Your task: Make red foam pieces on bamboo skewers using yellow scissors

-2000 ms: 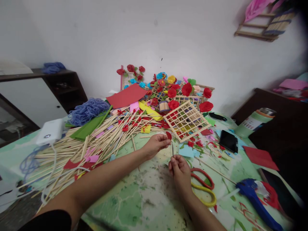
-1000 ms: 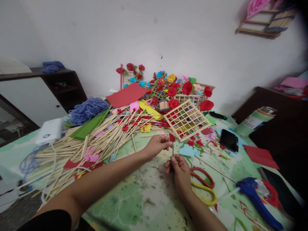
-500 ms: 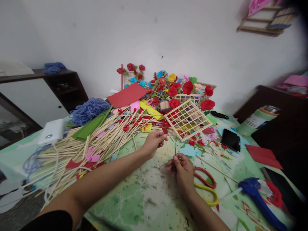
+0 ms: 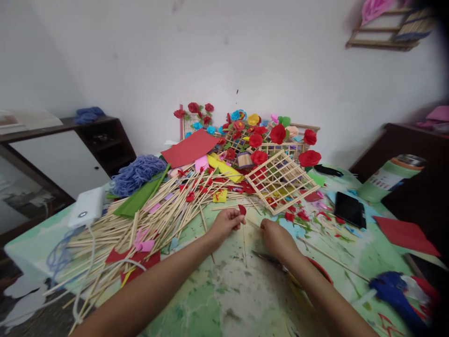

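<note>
My left hand is closed in a pinch over the middle of the table, with a small rounded piece of red paper at its fingertips. A thin straight strand runs down below these fingers; its kind is unclear. To the right, my right hand is also closed, its fingertips turned towards the left hand. A faint thin line reaches towards them, but what they grip is hidden. Scissors lie beneath my right forearm, blades pointing left, their red and yellow handles partly covered.
Many thin wooden sticks and blue yarn cover the left side. Behind are a wooden lattice and paper flowers. At right lie a black phone, a green bottle and a blue glue gun.
My right hand has moved up and right, away from the scissors blade beside its fingers, and the scissors now lie flatter. The left hand still pinches the red paper. The view has shifted slightly.
</note>
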